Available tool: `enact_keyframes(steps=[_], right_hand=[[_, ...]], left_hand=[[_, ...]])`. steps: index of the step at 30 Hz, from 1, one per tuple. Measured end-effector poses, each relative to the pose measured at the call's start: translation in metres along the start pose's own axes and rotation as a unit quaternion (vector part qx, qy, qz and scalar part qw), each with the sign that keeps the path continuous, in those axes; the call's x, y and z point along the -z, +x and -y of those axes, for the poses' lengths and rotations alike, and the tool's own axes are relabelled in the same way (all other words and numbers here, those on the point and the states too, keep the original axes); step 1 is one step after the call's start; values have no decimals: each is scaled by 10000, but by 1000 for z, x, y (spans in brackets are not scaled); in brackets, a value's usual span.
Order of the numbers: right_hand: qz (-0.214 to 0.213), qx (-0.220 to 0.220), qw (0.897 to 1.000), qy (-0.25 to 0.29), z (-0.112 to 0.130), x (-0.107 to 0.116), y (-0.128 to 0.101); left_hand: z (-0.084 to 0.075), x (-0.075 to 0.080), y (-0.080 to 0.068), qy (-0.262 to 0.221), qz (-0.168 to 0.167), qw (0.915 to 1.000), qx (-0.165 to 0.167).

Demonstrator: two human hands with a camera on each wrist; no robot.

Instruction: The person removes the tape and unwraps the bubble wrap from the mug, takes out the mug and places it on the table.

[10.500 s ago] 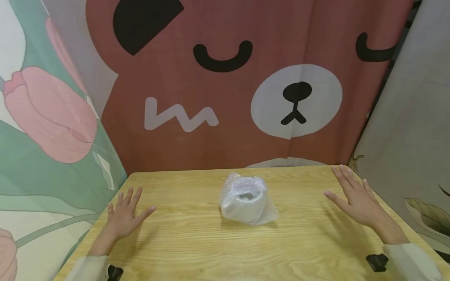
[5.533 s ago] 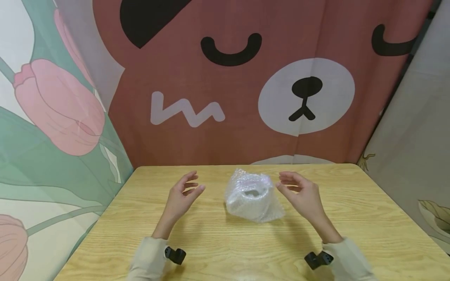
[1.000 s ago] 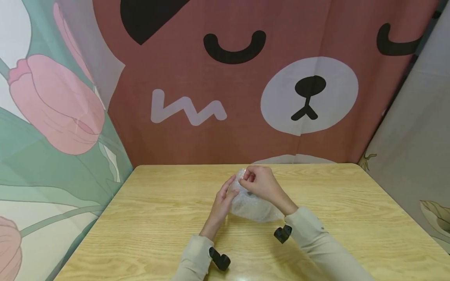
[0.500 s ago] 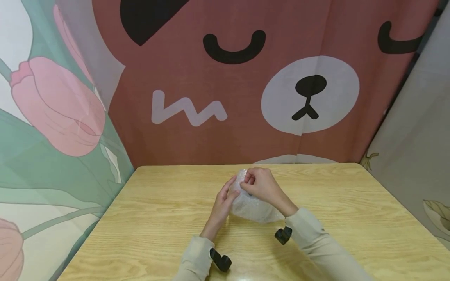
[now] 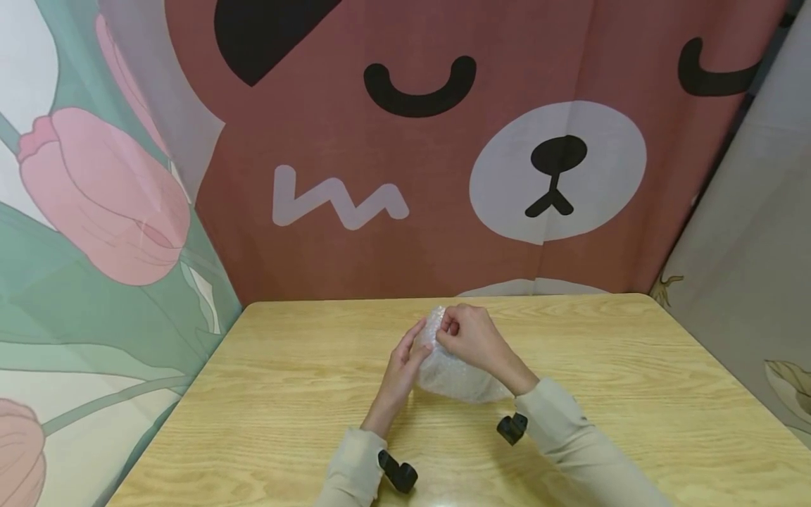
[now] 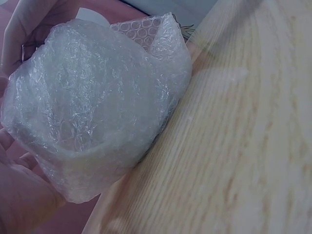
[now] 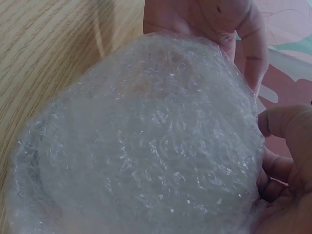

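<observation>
A roundish bundle in clear bubble wrap [image 5: 457, 380] lies near the middle of the wooden table; whitish contents show dimly through the plastic. My left hand [image 5: 398, 362] holds its left side, thumb on the near face and fingers along the far edge. Over the top of the bundle, my right hand [image 5: 476, 339] has curled fingers and pinches the wrap between thumb and forefinger. In the left wrist view a loose corner of bubble wrap [image 6: 168, 44] sticks out at one end. Up close, the right wrist view has crinkled plastic [image 7: 146, 146] between both hands.
The light wooden table [image 5: 266, 394] reaches back to a brown bear-print curtain [image 5: 329, 260]. A tulip-print cloth [image 5: 101, 197] hangs on the left and a pale cloth [image 5: 747, 246] on the right. Small black cameras [image 5: 398, 472] sit at both cuffs.
Earlier both hands were spread apart at the table's sides, then came in and took hold of the bundle. Over the last second the right hand shifts very slightly rightward, pinching the wrap.
</observation>
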State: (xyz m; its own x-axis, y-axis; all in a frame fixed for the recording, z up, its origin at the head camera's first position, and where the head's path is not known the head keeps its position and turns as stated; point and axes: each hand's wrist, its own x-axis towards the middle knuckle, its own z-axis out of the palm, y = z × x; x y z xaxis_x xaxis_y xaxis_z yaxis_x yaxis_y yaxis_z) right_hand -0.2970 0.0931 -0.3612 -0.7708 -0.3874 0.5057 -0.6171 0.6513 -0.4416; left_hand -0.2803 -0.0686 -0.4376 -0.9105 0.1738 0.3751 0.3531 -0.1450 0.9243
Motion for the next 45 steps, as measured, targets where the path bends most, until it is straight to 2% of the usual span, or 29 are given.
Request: enact_keyframes(steps=[17,29,31,34,36,38,45], right_hand=[[-120,-86,9994,-297,4,3,-1],[-17,-281,9988,404,-1,4,-2],[-16,-360,9984,431,-1,5,-3],[-33,-453,9978,485,-2,5,-3],[-43,-499,9972,557,-3,6,-4],[-58,-535,9965,647,-3,6,-5],[-123,-649,9928,1002,-6,6,-6]], left_hand=[[-4,-5,-1,276,-100,9996,-53],[-4,-8,-2,471,-163,9986,151],[-13,-9,-4,440,-144,9987,206],[-13,-9,-5,439,-146,9986,251],[-12,-9,-4,454,-159,9985,264],[-3,-8,-2,467,-186,9985,234],[-4,-8,-2,443,-130,9988,147]])
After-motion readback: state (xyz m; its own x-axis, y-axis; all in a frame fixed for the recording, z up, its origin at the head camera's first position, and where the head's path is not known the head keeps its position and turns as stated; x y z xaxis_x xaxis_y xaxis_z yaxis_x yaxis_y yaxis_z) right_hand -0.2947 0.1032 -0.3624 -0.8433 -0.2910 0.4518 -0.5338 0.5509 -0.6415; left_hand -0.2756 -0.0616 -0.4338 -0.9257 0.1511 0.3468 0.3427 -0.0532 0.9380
